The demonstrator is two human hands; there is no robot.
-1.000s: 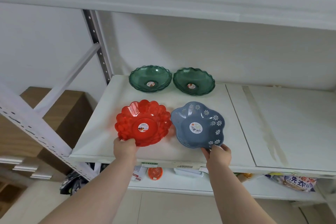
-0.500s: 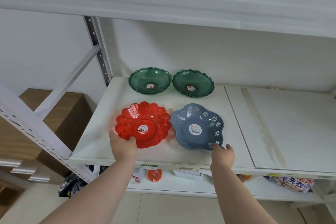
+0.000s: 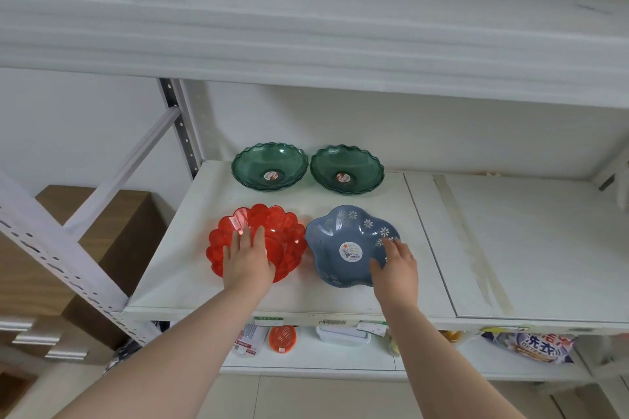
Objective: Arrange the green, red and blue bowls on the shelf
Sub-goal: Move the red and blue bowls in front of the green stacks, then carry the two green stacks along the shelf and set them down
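White shelf (image 3: 340, 296): left hand (image 3: 247, 260) flat in red bowl (image 3: 289, 241); right hand (image 3: 396, 265) spread, seemingly touching blue bowl (image 3: 340, 231).

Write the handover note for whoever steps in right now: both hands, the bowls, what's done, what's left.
Left hand: open, palm and fingers laid in the red bowl.
Right hand: open, fingers over the near right rim of the blue bowl.
Bowls: all on the middle shelf. Two green bowls side by side at the back; red front left, blue front right.
Done: two tidy rows.
Left: probably only a final nudge, then withdraw both hands.
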